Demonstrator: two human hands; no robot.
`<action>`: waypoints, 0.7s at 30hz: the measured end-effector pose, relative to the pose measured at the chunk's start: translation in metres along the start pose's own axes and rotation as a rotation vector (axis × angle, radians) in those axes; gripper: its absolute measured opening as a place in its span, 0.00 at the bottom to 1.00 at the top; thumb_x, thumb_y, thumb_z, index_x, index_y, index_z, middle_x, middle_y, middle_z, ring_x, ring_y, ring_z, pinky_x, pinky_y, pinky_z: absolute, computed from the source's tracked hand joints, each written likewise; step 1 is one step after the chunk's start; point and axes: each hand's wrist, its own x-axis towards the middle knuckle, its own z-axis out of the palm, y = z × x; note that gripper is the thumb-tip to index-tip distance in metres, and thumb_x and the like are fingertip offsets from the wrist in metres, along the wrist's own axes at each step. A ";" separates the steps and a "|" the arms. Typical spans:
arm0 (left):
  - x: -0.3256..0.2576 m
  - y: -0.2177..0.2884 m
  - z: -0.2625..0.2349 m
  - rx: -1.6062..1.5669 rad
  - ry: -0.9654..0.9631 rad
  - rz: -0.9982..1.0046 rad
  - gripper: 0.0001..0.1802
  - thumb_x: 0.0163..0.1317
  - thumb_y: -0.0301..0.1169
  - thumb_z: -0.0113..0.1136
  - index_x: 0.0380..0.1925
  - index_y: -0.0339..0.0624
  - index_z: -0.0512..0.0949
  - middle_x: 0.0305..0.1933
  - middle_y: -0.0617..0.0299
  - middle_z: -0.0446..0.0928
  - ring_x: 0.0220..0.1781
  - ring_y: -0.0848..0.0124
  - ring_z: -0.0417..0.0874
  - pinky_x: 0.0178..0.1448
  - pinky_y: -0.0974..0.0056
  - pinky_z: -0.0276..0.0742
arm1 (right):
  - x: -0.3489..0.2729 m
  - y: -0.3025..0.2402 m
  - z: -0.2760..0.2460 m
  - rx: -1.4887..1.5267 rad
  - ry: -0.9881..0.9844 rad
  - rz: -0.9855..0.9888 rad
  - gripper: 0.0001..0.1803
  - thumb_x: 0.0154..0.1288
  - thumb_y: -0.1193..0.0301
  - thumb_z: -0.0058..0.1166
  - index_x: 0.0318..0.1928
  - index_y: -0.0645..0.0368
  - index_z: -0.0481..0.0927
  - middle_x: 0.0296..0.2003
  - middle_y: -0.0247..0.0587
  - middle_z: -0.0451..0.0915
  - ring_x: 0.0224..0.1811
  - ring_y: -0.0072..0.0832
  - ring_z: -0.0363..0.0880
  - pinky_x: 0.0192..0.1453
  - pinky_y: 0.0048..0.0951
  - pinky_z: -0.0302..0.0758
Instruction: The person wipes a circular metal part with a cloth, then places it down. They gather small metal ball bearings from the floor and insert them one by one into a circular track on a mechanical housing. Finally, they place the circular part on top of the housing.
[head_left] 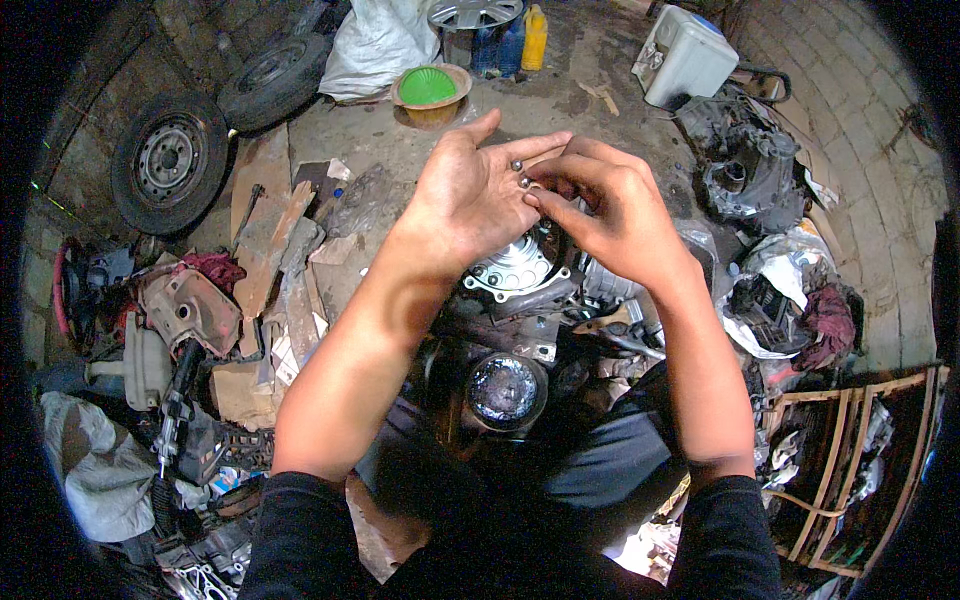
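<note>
My left hand [467,190] is turned palm up with its fingers stretched out, and small shiny steel balls [517,165] rest on the fingers. Over those fingers, my right hand [610,205] is closed in a pinch, its thumb and fingertips at another steel ball [525,182]. Whether more balls lie under the right hand is hidden. Just below both hands sits a round silver metal housing [512,268] with bolt holes around its rim, partly covered by the hands. Nearer to me, between my knees, is a round container [506,391] with a dark, glossy surface inside.
Two wheels with tyres [169,162] lean at the left wall. A brown bowl with a green insert [430,88], a white sack [378,50] and a yellow jug [535,37] stand farther off. Dark machine casings [750,165] and a wooden rack [850,470] are on the right.
</note>
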 end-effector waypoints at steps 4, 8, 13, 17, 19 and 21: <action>0.002 -0.006 0.004 0.074 0.059 0.051 0.40 0.77 0.53 0.31 0.65 0.21 0.63 0.49 0.45 0.76 0.49 0.58 0.75 0.57 0.59 0.72 | 0.002 -0.004 -0.004 -0.067 -0.055 0.058 0.13 0.57 0.68 0.66 0.40 0.64 0.84 0.37 0.55 0.83 0.42 0.52 0.82 0.48 0.45 0.79; 0.004 -0.008 0.006 0.074 0.084 0.085 0.40 0.77 0.53 0.30 0.66 0.21 0.62 0.54 0.42 0.76 0.57 0.54 0.74 0.66 0.54 0.69 | 0.003 -0.010 -0.004 -0.098 -0.052 0.085 0.13 0.57 0.68 0.65 0.38 0.64 0.84 0.37 0.57 0.82 0.41 0.54 0.82 0.48 0.47 0.79; 0.005 -0.009 0.008 0.058 0.098 0.092 0.39 0.78 0.52 0.27 0.68 0.21 0.57 0.65 0.37 0.71 0.69 0.50 0.68 0.77 0.50 0.58 | -0.002 -0.007 -0.001 -0.169 -0.079 0.025 0.11 0.59 0.70 0.63 0.39 0.63 0.82 0.36 0.58 0.81 0.41 0.56 0.81 0.46 0.49 0.80; 0.005 -0.012 0.011 0.099 0.108 0.096 0.39 0.78 0.51 0.26 0.69 0.21 0.55 0.66 0.37 0.69 0.69 0.51 0.68 0.78 0.52 0.57 | -0.005 -0.007 -0.005 -0.243 -0.074 -0.013 0.10 0.60 0.70 0.61 0.40 0.63 0.82 0.37 0.58 0.81 0.41 0.56 0.81 0.45 0.48 0.80; 0.007 -0.013 0.011 0.091 0.103 0.093 0.39 0.78 0.51 0.27 0.69 0.20 0.55 0.67 0.37 0.69 0.69 0.50 0.68 0.77 0.52 0.59 | -0.007 -0.006 -0.006 -0.224 -0.070 0.003 0.10 0.60 0.71 0.61 0.39 0.63 0.81 0.37 0.58 0.80 0.41 0.56 0.81 0.45 0.48 0.80; 0.009 -0.005 0.000 -0.016 -0.087 -0.004 0.39 0.78 0.52 0.29 0.66 0.20 0.59 0.63 0.38 0.73 0.64 0.50 0.74 0.73 0.51 0.65 | -0.008 -0.005 -0.009 -0.179 -0.064 0.012 0.10 0.60 0.71 0.62 0.39 0.64 0.81 0.37 0.58 0.80 0.41 0.56 0.81 0.46 0.49 0.79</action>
